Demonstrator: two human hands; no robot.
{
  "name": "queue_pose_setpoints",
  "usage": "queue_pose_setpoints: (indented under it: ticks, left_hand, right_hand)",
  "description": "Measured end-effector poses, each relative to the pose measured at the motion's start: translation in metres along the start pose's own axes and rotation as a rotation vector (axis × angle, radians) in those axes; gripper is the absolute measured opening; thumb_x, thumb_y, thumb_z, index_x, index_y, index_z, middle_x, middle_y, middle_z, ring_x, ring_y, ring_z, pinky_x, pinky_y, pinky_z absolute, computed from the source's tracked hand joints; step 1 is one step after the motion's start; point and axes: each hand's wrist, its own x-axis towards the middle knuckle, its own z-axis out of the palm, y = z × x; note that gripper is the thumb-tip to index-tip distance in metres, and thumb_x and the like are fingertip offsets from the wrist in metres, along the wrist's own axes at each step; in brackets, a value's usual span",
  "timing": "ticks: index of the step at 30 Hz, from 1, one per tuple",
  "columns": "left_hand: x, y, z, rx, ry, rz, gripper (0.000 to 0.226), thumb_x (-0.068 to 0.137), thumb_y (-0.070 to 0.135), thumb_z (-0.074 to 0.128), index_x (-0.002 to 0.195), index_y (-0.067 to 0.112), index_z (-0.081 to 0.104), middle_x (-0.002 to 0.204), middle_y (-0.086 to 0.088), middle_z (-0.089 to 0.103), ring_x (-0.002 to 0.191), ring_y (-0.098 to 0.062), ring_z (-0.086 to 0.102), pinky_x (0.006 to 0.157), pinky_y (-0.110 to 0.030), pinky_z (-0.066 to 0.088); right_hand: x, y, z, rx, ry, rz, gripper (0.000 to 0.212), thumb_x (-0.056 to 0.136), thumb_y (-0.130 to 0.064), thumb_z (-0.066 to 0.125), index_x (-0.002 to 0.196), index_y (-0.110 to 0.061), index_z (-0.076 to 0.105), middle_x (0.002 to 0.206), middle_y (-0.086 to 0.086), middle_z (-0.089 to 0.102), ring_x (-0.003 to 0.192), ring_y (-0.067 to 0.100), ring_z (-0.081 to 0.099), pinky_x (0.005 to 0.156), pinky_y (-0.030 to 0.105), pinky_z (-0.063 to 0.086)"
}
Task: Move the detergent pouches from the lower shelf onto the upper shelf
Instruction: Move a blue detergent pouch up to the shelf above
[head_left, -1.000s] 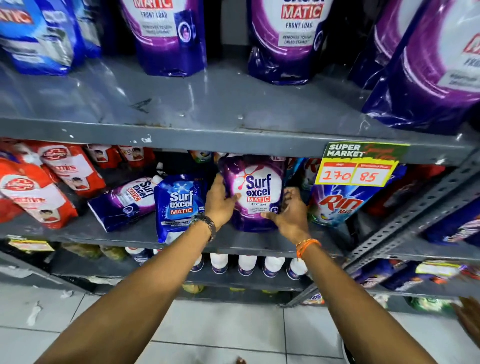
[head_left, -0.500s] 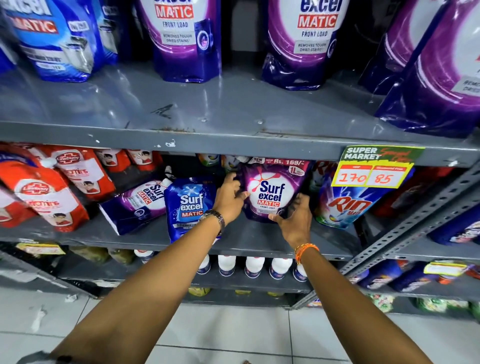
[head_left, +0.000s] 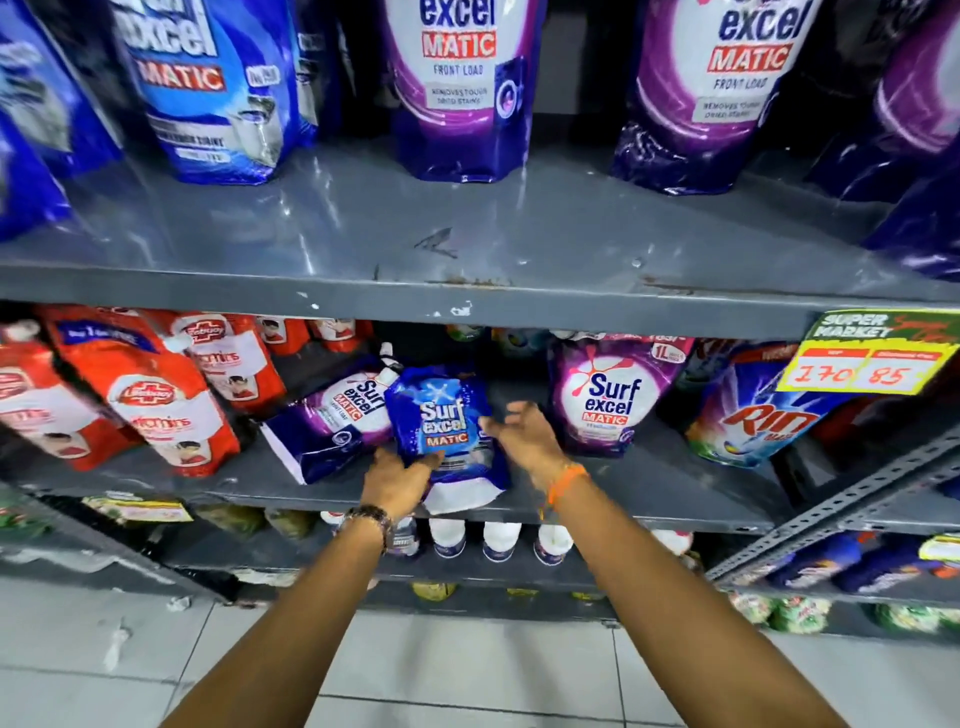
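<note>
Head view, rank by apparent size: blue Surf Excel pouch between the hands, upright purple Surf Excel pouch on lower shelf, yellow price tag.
1. Upright purple Surf Excel pouch
2. Blue Surf Excel pouch, slightly smaller, partly hidden by the hands
3. Yellow price tag

Blue detergent pouch (head_left: 448, 423) upright at lower shelf (head_left: 649, 499) front.
</note>
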Motion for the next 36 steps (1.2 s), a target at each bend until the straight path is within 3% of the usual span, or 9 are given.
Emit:
queue_pose_setpoints:
  ticks: [3,6,9,13,16,19,25,31,36]
  left_hand:
    - [0.034,-0.016,0.009,-0.252,-0.053,-0.067,0.093,0.053,0.06,0.082,0.131,0.016,0.057,0.132,-0.007,0.069,0.113,-0.03,0.069,0.102,-0.045,0.055]
    - [0.045,-0.021,0.006,-0.344,-0.125,-0.065,0.084,0.05,0.039,0.093,0.124,0.012,0.061,0.12,-0.007,0.075,0.101,-0.026,0.075,0.094,-0.044,0.06]
    - [0.026,-0.011,-0.011,-0.385,-0.213,-0.05,0.06,0.066,0.0,0.088,0.121,0.006,0.065,0.117,-0.012,0.075,0.103,-0.03,0.073,0.091,-0.044,0.059]
    - [0.026,-0.017,-0.021,-0.405,-0.255,-0.026,0.068,0.061,-0.015,0.085,0.119,0.008,0.061,0.121,-0.014,0.073,0.11,-0.032,0.07,0.097,-0.051,0.057]
    - [0.027,-0.017,-0.022,-0.39,-0.219,0.035,0.079,0.055,-0.014,0.088,0.122,0.011,0.056,0.122,-0.012,0.072,0.111,-0.031,0.07,0.097,-0.052,0.057]
    - [0.03,-0.013,-0.025,-0.366,-0.2,0.119,0.075,0.055,-0.009,0.091,0.112,0.02,0.053,0.122,-0.011,0.071,0.111,-0.028,0.07,0.097,-0.052,0.058]
    - [0.032,0.002,-0.025,-0.317,-0.214,0.299,0.078,0.063,-0.013,0.085,0.123,0.015,0.044,0.127,-0.01,0.068,0.116,-0.027,0.068,0.098,-0.049,0.057]
    - [0.052,0.04,-0.015,-0.142,-0.068,0.478,0.088,0.074,-0.017,0.07,0.145,0.014,0.029,0.133,-0.01,0.06,0.114,-0.02,0.062,0.102,-0.046,0.055]
    - [0.072,0.054,-0.006,-0.069,0.0,0.505,0.099,0.077,-0.016,0.068,0.157,0.013,0.017,0.144,-0.017,0.056,0.126,-0.03,0.061,0.102,-0.04,0.052]
  right_hand:
    - [0.024,-0.01,0.017,0.033,-0.049,0.072,0.037,0.087,-0.024,0.073,0.111,0.001,0.059,0.108,0.005,0.057,0.108,0.025,0.06,0.102,0.038,0.049]
    - [0.048,0.002,0.031,0.056,-0.074,0.141,0.022,0.082,-0.024,0.077,0.08,-0.009,0.061,0.1,0.015,0.072,0.095,0.033,0.071,0.093,0.055,0.056]
    - [0.038,0.003,0.038,0.051,-0.129,0.208,0.029,0.078,-0.016,0.081,0.096,-0.001,0.063,0.106,0.018,0.074,0.1,0.034,0.071,0.094,0.053,0.056]
    - [0.019,0.002,0.038,0.095,-0.173,0.276,0.026,0.076,0.007,0.076,0.096,0.004,0.06,0.105,0.021,0.073,0.099,0.034,0.068,0.096,0.05,0.054]
    - [0.02,0.008,0.042,0.173,-0.136,0.219,0.054,0.071,0.013,0.076,0.121,0.009,0.057,0.119,0.023,0.069,0.106,0.038,0.069,0.091,0.051,0.057]
    - [0.009,-0.004,0.038,0.218,-0.065,0.146,0.046,0.075,0.018,0.071,0.116,0.006,0.054,0.109,0.017,0.066,0.1,0.032,0.065,0.087,0.046,0.056]
    - [0.012,-0.022,0.025,0.234,0.029,-0.04,0.073,0.073,0.021,0.069,0.136,-0.002,0.041,0.122,0.018,0.066,0.104,0.028,0.067,0.091,0.049,0.057]
    - [0.022,-0.039,0.021,0.025,0.24,-0.36,0.071,0.074,0.012,0.07,0.138,-0.005,0.045,0.136,0.012,0.06,0.124,0.024,0.058,0.108,0.038,0.048]
    - [0.032,-0.036,0.026,0.01,0.331,-0.407,0.066,0.078,0.01,0.067,0.138,-0.004,0.044,0.135,0.014,0.061,0.125,0.03,0.059,0.11,0.044,0.047]
